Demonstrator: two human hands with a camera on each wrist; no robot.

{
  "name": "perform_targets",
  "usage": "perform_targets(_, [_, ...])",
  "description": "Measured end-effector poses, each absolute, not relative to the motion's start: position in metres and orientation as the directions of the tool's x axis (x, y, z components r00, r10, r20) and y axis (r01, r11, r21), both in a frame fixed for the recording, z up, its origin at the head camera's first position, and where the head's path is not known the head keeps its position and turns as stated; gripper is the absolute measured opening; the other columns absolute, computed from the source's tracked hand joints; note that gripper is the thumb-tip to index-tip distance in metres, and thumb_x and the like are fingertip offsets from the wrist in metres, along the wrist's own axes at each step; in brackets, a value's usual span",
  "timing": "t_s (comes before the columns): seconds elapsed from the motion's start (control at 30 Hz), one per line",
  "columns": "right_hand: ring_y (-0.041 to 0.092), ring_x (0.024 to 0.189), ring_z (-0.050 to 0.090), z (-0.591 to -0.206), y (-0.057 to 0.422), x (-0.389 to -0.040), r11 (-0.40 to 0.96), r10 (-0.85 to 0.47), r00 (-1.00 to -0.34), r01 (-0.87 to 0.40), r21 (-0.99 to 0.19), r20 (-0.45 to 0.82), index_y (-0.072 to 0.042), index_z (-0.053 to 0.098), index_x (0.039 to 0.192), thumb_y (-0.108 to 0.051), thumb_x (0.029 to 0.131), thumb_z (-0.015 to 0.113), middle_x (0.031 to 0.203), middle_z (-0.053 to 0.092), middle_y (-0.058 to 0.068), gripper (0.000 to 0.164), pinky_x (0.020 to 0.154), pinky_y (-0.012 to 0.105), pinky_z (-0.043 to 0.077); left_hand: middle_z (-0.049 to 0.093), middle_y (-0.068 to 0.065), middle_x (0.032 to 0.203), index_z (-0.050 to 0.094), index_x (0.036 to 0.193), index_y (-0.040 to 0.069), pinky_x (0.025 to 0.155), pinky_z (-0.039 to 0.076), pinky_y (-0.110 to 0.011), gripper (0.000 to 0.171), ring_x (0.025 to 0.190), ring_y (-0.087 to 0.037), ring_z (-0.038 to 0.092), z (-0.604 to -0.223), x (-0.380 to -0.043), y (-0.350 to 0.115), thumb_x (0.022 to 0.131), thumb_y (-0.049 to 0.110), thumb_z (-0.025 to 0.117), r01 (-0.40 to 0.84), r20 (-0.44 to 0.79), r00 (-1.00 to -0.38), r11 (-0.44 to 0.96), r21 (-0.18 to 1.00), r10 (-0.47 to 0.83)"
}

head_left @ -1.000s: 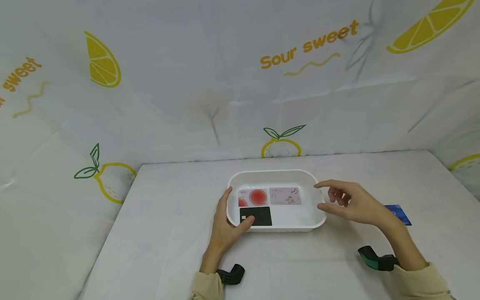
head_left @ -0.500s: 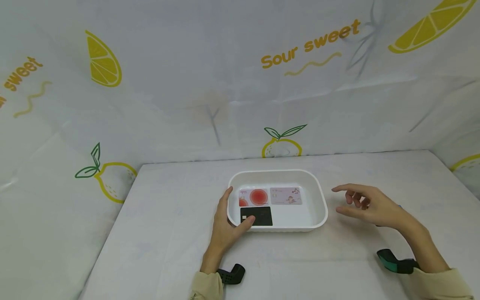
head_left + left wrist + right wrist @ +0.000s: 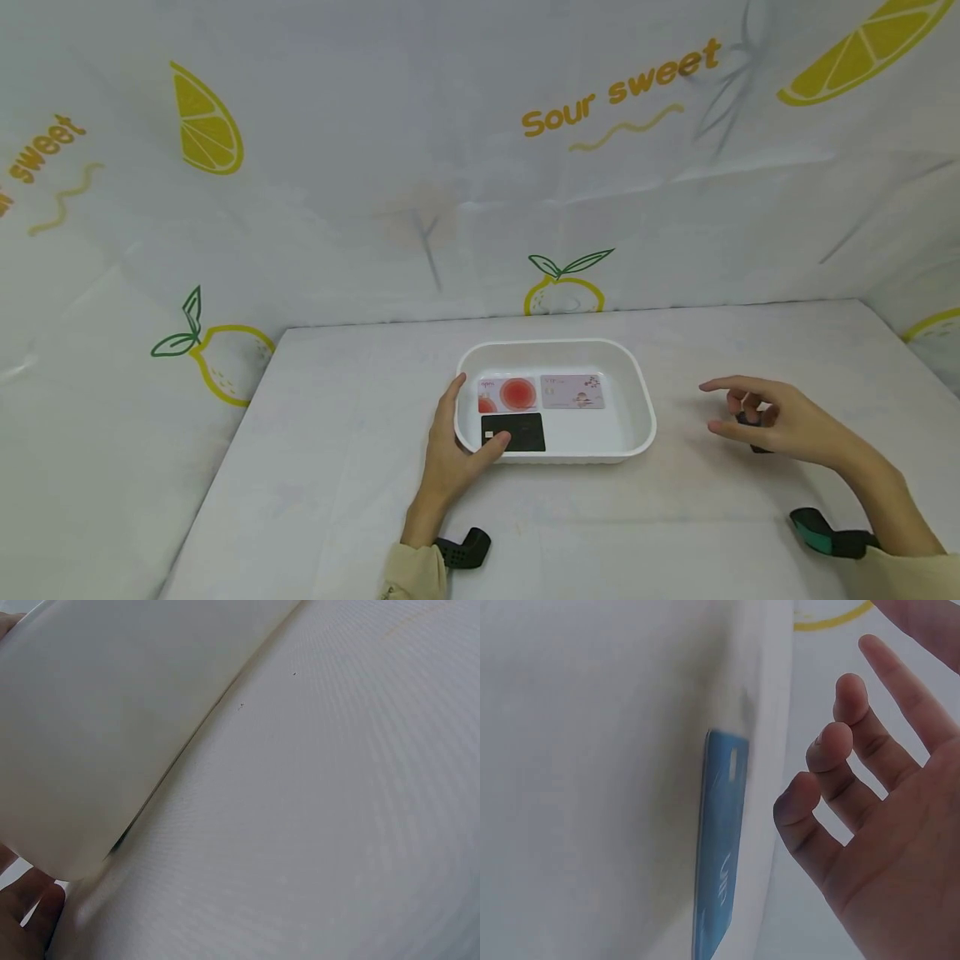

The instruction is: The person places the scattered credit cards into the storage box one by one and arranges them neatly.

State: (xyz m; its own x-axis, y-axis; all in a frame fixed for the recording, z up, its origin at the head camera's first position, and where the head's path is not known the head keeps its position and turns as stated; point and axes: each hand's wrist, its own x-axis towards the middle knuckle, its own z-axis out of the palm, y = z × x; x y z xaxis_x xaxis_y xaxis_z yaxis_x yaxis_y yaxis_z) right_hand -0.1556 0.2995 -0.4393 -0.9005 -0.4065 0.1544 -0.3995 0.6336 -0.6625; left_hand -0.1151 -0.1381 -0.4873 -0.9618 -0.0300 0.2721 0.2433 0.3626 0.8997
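Note:
A white plastic tray [image 3: 592, 433] stands on the table. My left hand [image 3: 448, 462] grips its left end, thumb over the front rim and fingers along the outer wall. Three cards lie flat in the tray: one with a red circle [image 3: 517, 395], a pale pink one [image 3: 572, 392] and a black one [image 3: 528, 432], partly under the left thumb. Right of the tray, my right hand [image 3: 798, 421] hovers with loosely bent fingers, holding nothing. A blue card [image 3: 724, 825] marked VIP lies on the table below it, mostly hidden by the hand in the head view.
White cloth covers the table [image 3: 315, 483]. A white sheet [image 3: 360, 192] printed with lemons hangs behind it. Black devices are worn on the left wrist [image 3: 467, 550] and the right wrist [image 3: 828, 537].
My right hand has moved right, away from the tray's right rim, to above the blue card. My left hand, the tray and its cards stay where they were.

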Motion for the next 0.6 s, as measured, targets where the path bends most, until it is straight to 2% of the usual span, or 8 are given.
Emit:
perform_targets(0.43, [0.007, 0.067, 0.045, -0.452, 0.344, -0.148, 0.683, -0.354, -0.927, -0.344, -0.644, 0.120, -0.008, 0.069, 0.120, -0.005, 0.081, 0.083, 0.083, 0.051, -0.008, 0.042, 0.053, 0.026, 0.030, 0.048, -0.015, 0.155, 0.035, 0.157, 0.009, 0.110, 0.043, -0.061, 0.097, 0.136, -0.030, 0.052, -0.488, -0.116, -0.138, 0.077, 0.037, 0.082, 0.242, 0.272, -0.962, 0.365, 0.899, -0.033])
perform_targets(0.6, [0.005, 0.069, 0.043, -0.457, 0.358, -0.146, 0.752, -0.314, -0.946, -0.301, -0.587, 0.083, -0.006, 0.069, 0.121, -0.010, 0.081, 0.084, 0.083, 0.048, -0.010, 0.043, 0.056, 0.024, 0.030, 0.048, -0.014, 0.155, 0.035, 0.158, 0.010, 0.110, 0.044, -0.060, 0.097, 0.135, -0.029, 0.053, -0.487, -0.116, -0.138, 0.077, 0.038, 0.082, 0.243, 0.272, -0.962, 0.363, 0.900, -0.031])
